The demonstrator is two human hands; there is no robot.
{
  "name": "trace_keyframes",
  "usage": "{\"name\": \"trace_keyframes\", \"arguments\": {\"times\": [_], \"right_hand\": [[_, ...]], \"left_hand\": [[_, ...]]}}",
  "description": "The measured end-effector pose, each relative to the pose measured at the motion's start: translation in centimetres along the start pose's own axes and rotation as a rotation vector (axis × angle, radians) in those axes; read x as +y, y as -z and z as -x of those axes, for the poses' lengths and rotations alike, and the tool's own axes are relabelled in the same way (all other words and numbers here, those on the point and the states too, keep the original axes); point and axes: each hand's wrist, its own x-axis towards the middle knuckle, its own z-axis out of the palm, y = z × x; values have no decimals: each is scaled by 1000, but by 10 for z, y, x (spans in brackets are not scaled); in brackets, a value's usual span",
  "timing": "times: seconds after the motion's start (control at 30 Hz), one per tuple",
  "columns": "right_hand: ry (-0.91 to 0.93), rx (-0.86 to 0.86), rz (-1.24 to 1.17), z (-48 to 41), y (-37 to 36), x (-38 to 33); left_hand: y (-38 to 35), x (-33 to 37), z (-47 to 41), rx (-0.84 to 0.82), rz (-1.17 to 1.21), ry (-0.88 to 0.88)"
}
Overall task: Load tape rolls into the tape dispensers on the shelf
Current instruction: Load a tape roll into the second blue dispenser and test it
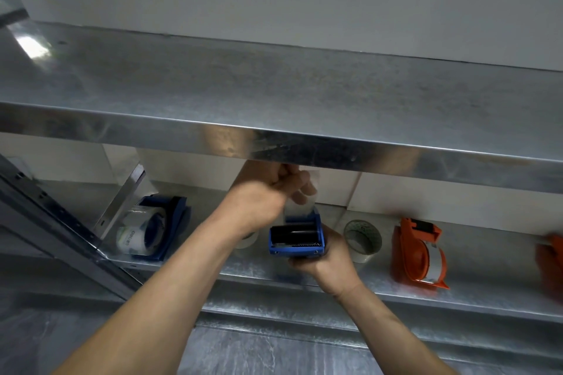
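Note:
A blue tape dispenser [296, 237] is held over the lower shelf [475, 289], with my right hand [327, 262] gripping its handle from below. My left hand [271, 189] is above it and pinches a strip of clear tape [300, 207] that runs up from the dispenser's front. A loose roll of clear tape [363, 237] stands just right of my right hand. Part of another clear roll [247, 240] peeks out behind my left forearm.
A second blue dispenser loaded with a clear roll [152, 227] lies at the left of the lower shelf. An orange loaded dispenser [419, 250] stands at the right, and a blurred orange object [552, 259] sits at the frame edge. The upper metal shelf [274, 91] overhangs my hands.

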Motion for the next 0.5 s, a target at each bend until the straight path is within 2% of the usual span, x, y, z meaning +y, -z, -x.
{"name": "trace_keyframes", "arguments": {"times": [0.13,0.3,0.5], "right_hand": [[0,-23,-7,-1,0,-6],[-8,-4,-29,-7,-3,-12],[-8,1,-106,-6,2,-14]], "left_hand": [[9,-1,-3,68,20,-2],[-3,7,7,9,71,-47],[4,1,8,23,163,-52]]}}
